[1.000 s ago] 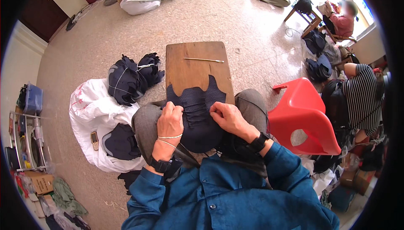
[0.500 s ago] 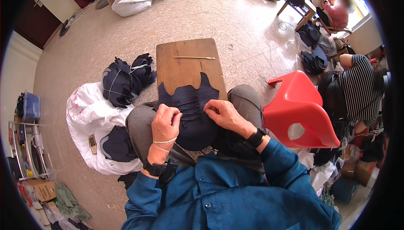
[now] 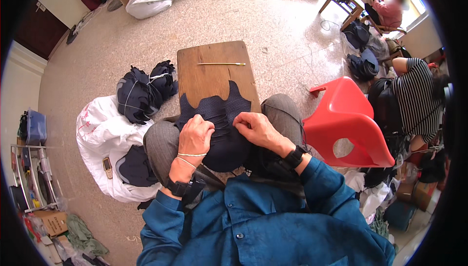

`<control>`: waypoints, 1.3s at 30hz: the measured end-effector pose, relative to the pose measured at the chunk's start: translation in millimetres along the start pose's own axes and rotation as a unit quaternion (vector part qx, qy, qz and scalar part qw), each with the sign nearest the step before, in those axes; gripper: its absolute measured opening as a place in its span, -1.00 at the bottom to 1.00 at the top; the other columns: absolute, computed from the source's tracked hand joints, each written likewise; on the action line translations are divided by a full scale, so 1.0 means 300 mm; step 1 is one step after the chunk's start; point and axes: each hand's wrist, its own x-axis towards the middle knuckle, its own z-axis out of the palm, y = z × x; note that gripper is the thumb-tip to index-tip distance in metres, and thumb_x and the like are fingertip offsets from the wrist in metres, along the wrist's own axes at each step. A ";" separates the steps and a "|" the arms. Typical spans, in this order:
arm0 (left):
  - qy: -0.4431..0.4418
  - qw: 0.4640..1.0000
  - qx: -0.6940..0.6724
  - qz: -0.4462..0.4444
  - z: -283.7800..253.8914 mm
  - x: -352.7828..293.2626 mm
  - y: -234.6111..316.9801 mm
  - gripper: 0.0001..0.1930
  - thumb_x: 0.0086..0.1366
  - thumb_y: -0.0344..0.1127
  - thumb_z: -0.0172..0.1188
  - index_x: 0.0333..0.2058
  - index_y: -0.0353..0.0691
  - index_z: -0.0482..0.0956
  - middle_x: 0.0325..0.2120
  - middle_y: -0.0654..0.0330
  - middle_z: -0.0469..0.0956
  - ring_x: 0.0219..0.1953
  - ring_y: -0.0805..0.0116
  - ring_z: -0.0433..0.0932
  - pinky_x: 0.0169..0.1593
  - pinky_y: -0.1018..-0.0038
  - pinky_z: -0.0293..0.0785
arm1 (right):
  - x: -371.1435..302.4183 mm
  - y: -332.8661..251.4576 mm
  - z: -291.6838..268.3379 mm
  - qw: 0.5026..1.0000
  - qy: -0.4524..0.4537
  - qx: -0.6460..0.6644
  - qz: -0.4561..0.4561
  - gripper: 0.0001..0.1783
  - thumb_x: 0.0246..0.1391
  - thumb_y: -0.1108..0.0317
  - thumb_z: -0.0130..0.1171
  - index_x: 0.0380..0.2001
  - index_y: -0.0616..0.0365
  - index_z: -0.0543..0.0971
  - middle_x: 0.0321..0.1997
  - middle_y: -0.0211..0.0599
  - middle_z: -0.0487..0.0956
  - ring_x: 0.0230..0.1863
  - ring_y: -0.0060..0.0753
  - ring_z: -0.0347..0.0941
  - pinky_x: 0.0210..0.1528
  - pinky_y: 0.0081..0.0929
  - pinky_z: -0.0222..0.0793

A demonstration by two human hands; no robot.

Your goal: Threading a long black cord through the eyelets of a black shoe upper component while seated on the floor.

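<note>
A navy fabric piece shaped like a shoe upper (image 3: pixel 233 150) lies across my lap, its pronged end over a wooden stool (image 3: pixel 214 83). Several thin dark cords (image 3: pixel 220 125) cross its middle in rows. At the left side of those rows, my left hand (image 3: pixel 196 137) is closed, thumb and fingers pinched together. My right hand (image 3: pixel 258 128) pinches at the right side of the rows. What sits between the fingertips is too small to make out. A long needle (image 3: pixel 222 64) rests on the stool beyond the fabric.
Tied bundles of dark pieces (image 3: pixel 141 93) and a white sack (image 3: pixel 95 134) with a phone (image 3: pixel 107 167) lie at my left. A red plastic chair (image 3: pixel 346 124) stands close on the right. Beyond it sits a person in a striped top (image 3: pixel 417 103); another sits farther back.
My left hand has shifted slightly up and right across the fabric, its knuckles now turned more upward. The right hand stays nearly in place, still pinched. The view has tilted a little.
</note>
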 end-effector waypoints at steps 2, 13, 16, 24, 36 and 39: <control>0.043 0.998 -0.048 -0.008 -0.005 0.002 -0.006 -0.90 0.11 -0.51 0.33 -0.38 -0.25 0.61 -0.46 0.10 0.46 -0.37 0.08 0.52 -0.28 0.28 0.45 | 0.000 -0.004 0.001 1.000 0.000 -0.001 0.001 -0.84 0.11 0.37 0.20 -0.31 0.24 0.63 -0.52 -0.11 0.61 -0.44 -0.15 0.61 -0.34 -0.29 0.48; 0.032 0.995 -0.044 -0.081 -0.018 -0.100 0.040 -0.89 0.09 -0.49 0.37 -0.41 -0.26 0.59 -0.46 0.13 0.46 -0.36 0.12 0.52 -0.25 0.29 0.46 | 0.007 -0.018 -0.002 1.000 0.008 -0.015 -0.002 -0.85 0.11 0.39 0.18 -0.31 0.24 0.64 -0.53 -0.13 0.60 -0.44 -0.16 0.61 -0.32 -0.30 0.48; 0.044 0.993 -0.064 -0.086 -0.007 -0.096 0.041 -0.88 0.11 -0.50 0.37 -0.40 -0.26 0.60 -0.48 0.16 0.46 -0.45 0.24 0.51 -0.33 0.37 0.45 | 0.004 -0.016 -0.002 1.000 -0.003 -0.009 0.007 -0.85 0.10 0.39 0.19 -0.31 0.24 0.64 -0.53 -0.13 0.60 -0.45 -0.18 0.60 -0.34 -0.30 0.47; 0.057 0.997 -0.027 -0.049 0.005 -0.017 0.036 -0.85 0.08 -0.47 0.37 -0.34 -0.23 0.64 -0.43 0.11 0.48 -0.31 0.07 0.53 -0.22 0.26 0.47 | 0.004 -0.008 0.006 1.000 0.003 -0.009 0.005 -0.85 0.10 0.38 0.20 -0.31 0.23 0.64 -0.53 -0.14 0.60 -0.45 -0.20 0.59 -0.35 -0.30 0.47; 0.075 0.990 -0.074 -0.094 0.026 -0.040 -0.007 -0.90 0.14 -0.53 0.29 -0.38 -0.25 0.55 -0.39 0.07 0.46 -0.27 0.03 0.52 -0.15 0.21 0.46 | 0.001 0.001 0.004 0.999 0.002 -0.025 -0.020 -0.86 0.13 0.40 0.19 -0.30 0.24 0.62 -0.55 -0.19 0.57 -0.48 -0.31 0.53 -0.37 -0.36 0.43; 0.081 0.988 -0.068 -0.111 0.016 -0.065 0.005 -0.89 0.13 -0.54 0.30 -0.37 -0.26 0.55 -0.40 0.07 0.46 -0.28 0.02 0.52 -0.15 0.21 0.46 | 0.004 -0.005 -0.001 1.000 -0.001 -0.024 -0.010 -0.86 0.11 0.38 0.19 -0.31 0.21 0.62 -0.54 -0.14 0.58 -0.44 -0.12 0.58 -0.33 -0.27 0.47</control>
